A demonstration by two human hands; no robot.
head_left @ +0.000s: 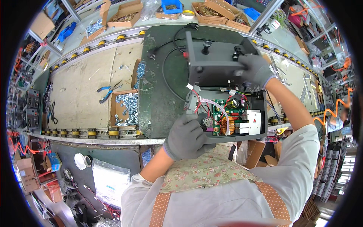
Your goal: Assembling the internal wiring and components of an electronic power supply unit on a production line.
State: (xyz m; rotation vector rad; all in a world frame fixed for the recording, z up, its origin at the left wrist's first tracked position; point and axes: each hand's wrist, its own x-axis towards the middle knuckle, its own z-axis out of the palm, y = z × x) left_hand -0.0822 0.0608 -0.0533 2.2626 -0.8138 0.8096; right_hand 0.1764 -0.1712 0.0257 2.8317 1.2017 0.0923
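In front of me lies an opened black metal housing [242,138] with its inside showing. It holds a green circuit board [217,120], a copper-wound coil [228,125], a white metal bracket [254,122] and several coloured wires. My left hand [187,137], in a grey glove, grips the near left corner of this housing. Beyond it, a black metal cover [213,56] stands tilted above the far edge, with black knobs on it. My right hand [257,70], also gloved, is closed around the cover's right side; some of its fingertips are hidden. A black power cable [165,68] curves to the left.
Left of the green mat [157,113], cardboard boxes of screws [128,108] stand beside blue-handled pliers [109,92]. Scissors [52,113] lie farther left. Roller rails [92,133] run along the bench edges. More parts boxes [124,17] line the far shelf.
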